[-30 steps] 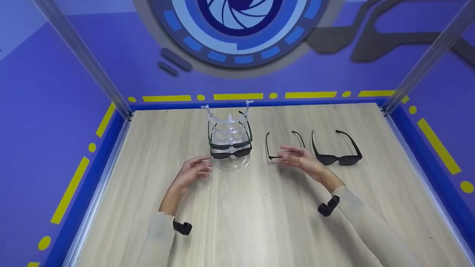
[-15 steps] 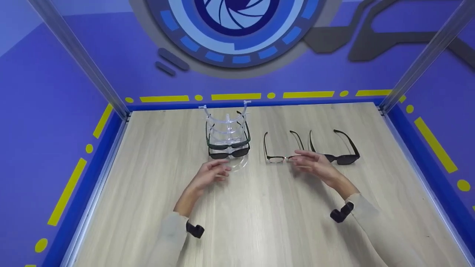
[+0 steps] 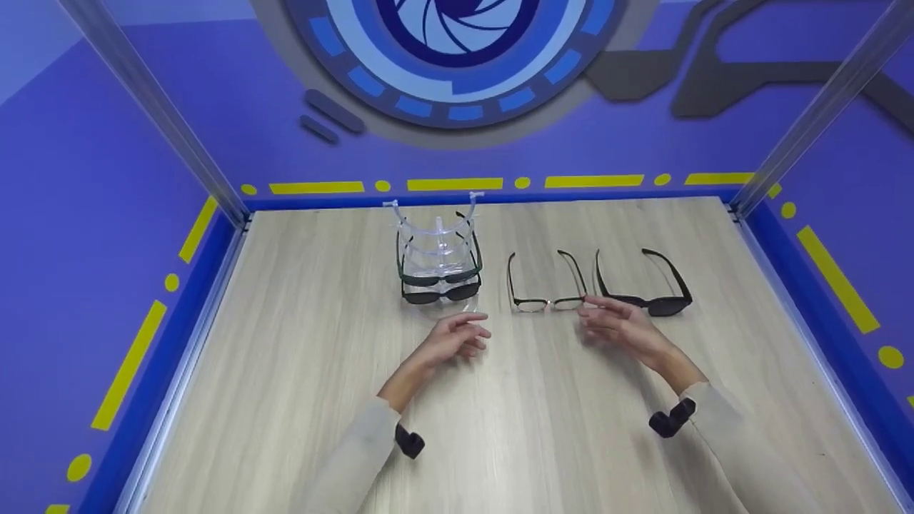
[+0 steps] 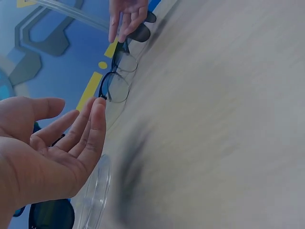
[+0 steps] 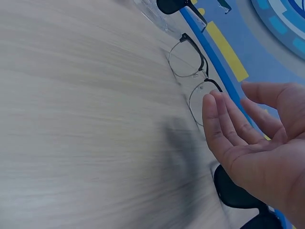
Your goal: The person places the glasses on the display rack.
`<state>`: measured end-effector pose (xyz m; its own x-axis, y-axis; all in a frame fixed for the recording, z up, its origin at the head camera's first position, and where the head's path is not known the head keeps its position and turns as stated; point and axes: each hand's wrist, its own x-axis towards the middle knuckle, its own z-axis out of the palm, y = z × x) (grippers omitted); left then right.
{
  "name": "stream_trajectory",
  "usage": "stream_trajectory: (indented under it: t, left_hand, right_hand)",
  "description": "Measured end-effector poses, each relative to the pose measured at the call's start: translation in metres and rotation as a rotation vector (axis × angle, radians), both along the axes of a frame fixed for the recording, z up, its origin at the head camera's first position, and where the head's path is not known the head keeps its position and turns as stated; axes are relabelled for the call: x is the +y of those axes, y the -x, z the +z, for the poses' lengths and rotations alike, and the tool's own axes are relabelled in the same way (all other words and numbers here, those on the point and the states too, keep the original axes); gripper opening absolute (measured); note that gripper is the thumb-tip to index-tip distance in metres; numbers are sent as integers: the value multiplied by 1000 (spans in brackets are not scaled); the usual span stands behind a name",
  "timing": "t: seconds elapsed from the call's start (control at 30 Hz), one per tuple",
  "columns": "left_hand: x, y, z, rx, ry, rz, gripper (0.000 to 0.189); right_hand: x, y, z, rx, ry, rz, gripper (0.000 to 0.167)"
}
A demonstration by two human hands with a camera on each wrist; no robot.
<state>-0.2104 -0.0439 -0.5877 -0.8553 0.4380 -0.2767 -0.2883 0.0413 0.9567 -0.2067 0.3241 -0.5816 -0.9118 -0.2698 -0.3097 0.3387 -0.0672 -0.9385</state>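
Note:
Clear-lensed eyeglasses (image 3: 548, 305) with dark upper rims lie on the table, temples pointing back. My right hand (image 3: 628, 332) hovers near their right lens with relaxed fingers, holding nothing, and hides part of the black sunglasses (image 3: 668, 307) beside them. My left hand (image 3: 450, 339) is in front of a clear display stand (image 3: 441, 246), its fingers loosely extended and holding nothing. Two pairs of dark sunglasses rest on the stand, the lower sunglasses (image 3: 460, 292) just below the greenish upper sunglasses (image 3: 464, 275). In the left wrist view the stand's round base (image 4: 97, 191) shows beyond the left palm.
A wood-grain table (image 3: 528, 428) carries everything. Blue printed panels (image 3: 457, 160) close off the back and both sides, with metal posts (image 3: 807, 121) at the corners. Small black cameras, such as the right wrist camera (image 3: 671, 419), sit on both wrists.
My left hand has moved right, from beside the stand to in front of its base. My right hand has shifted right and slightly down, uncovering the clear eyeglasses. The glasses stay where they were.

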Motion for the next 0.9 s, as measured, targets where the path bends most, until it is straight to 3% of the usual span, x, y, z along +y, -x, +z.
stream_trajectory:
  t: [0.2, 0.47, 0.9]
  left_hand:
    - [20, 9, -1, 10, -9, 26, 45]
    - [41, 17, -7, -51, -49, 110, 51]
    - [69, 30, -17, -128, -126, 156, 60]
  right_hand:
    - [4, -5, -4, 2, -35, -6, 67]
    - [1, -6, -11, -4, 0, 0, 74]
    - [-7, 1, -23, -34, 89, -12, 79]
